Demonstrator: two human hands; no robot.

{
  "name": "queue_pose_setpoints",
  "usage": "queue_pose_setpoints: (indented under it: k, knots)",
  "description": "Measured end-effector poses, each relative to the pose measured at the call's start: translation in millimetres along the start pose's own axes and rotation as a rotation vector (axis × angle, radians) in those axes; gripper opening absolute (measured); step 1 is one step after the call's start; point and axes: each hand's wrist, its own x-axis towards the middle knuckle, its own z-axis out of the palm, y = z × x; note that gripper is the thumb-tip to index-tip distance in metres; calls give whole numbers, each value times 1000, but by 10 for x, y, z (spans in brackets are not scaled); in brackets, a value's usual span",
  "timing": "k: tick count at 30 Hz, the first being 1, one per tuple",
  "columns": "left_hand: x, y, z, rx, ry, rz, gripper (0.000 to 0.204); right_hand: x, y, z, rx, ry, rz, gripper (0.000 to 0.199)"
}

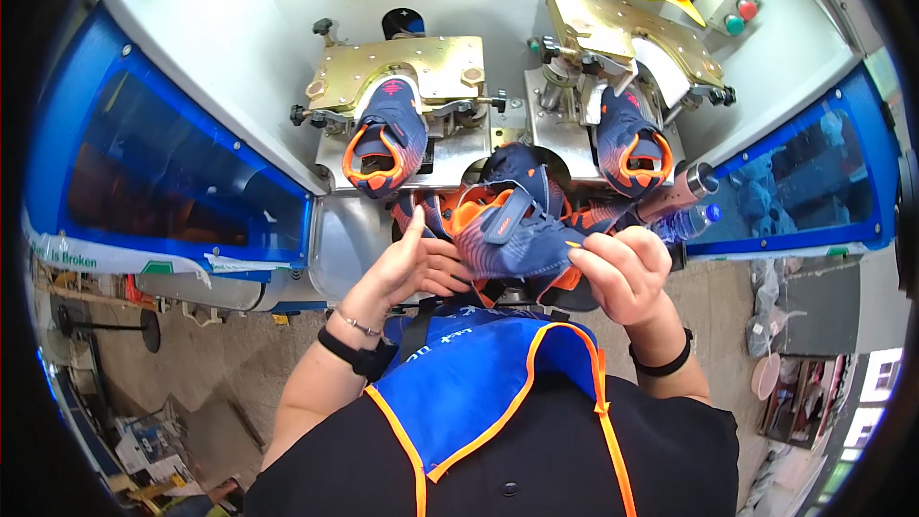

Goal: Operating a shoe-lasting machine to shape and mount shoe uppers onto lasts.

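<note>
A navy shoe upper (525, 241) with orange lining and a strap hangs in front of me, its toe turned right. My right hand (620, 273) pinches that toe between thumb and fingers. At the heel side is my left hand (419, 266), thumb up and fingers stretched out, close against the upper; whether it touches is hard to tell. More navy and orange uppers (517, 168) are heaped just behind. Two other uppers sit on the machine, one at the left station (388, 139) and one at the right station (632, 144), each below a brass-coloured plate.
The left brass plate (383, 72) and right brass plate (627, 33) carry black knobs. Beside the heap stand a pinkish tumbler (675, 193) and a plastic bottle (691, 220) with a blue cap. Blue-framed panels flank the machine on the left (172, 153) and right (799, 172).
</note>
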Motion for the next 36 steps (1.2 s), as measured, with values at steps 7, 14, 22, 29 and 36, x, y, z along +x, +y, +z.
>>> queue_pose_setpoints:
  k: [7,14,22,29,36]
  knots:
    - [13,163,407,-310,-184,352,58,34,215,199,68,53,-78,25]
    - [-236,426,651,-344,154,1066,51,345,-139,385,197,-13,-137,27]
    - [-620,496,659,-347,255,1174,61,1467,-33,743,389,8,-10,47]
    - [-791,287,336,-370,369,1157,50,2754,953,1174,385,-75,168,34]
    - [-862,165,128,-380,391,1088,41,3257,1557,2017,334,-192,431,53]
